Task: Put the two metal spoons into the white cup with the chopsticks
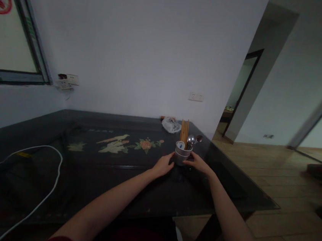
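Note:
A light-coloured utensil holder point(182, 159) stands on the dark table point(131, 188), between my two hands. Wooden chopsticks point(184, 132) rise from it, with shiny metal spoons point(191, 140) leaning to the right and a small white item with a blue mark point(180, 145) at its front rim. My left hand point(164, 164) curves round the holder's left side. On the right side, my right hand point(199, 163) grips it with thumb and fingers. The holder's lower part is partly hidden by my fingers.
A crumpled clear plastic bag point(171, 125) lies behind the holder near the wall. A white cable point(60, 163) loops over the table's left side. Wall sockets point(196, 96) sit above the back edge. The table's right edge point(247, 179) borders the wooden floor.

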Motion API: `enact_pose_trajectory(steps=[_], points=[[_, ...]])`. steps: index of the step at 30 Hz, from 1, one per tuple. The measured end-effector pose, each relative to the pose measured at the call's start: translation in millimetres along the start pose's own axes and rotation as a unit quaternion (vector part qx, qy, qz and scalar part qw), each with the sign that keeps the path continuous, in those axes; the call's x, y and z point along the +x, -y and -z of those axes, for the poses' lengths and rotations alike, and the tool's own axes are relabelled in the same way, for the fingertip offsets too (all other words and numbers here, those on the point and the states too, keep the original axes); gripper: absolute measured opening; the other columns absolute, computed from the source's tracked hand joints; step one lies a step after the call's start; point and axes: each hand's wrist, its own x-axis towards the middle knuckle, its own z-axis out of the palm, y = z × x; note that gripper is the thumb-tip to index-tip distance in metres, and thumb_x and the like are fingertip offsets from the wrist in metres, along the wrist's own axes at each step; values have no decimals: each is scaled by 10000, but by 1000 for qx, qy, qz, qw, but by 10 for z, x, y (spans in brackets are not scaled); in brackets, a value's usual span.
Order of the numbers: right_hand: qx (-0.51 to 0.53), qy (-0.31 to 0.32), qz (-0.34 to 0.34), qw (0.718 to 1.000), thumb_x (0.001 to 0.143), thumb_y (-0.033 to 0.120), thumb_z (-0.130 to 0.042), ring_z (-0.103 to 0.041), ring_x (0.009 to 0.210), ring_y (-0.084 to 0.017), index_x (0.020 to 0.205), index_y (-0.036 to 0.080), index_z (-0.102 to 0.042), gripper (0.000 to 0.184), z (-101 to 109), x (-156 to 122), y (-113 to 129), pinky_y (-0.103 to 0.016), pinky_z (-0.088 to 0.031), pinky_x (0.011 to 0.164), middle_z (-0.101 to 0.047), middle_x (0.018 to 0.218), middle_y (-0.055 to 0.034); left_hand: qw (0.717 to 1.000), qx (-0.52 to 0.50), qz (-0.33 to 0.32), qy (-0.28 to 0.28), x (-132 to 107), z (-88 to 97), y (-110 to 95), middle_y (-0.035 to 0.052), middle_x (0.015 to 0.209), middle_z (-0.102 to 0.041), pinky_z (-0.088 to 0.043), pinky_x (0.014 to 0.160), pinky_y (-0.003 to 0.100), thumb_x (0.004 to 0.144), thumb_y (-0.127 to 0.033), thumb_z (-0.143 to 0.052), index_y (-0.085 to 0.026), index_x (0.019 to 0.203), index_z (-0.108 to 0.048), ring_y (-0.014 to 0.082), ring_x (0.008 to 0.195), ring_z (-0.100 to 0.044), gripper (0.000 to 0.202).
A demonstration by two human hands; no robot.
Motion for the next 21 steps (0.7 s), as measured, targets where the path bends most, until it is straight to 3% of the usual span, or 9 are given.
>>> enact_pose_trajectory(steps=[21], points=[[-35,6,-12,999,667,320,-744,-618,996,-252,1165,142,-514,577,11,-9,27,-449,-458,946,-630,1140,-133,1000,17,15,9,-14,-7,-11,112,1327,-536,-374,1067,429,768,-162,-544,-165,1360,-409,248,1216,-509,608]])
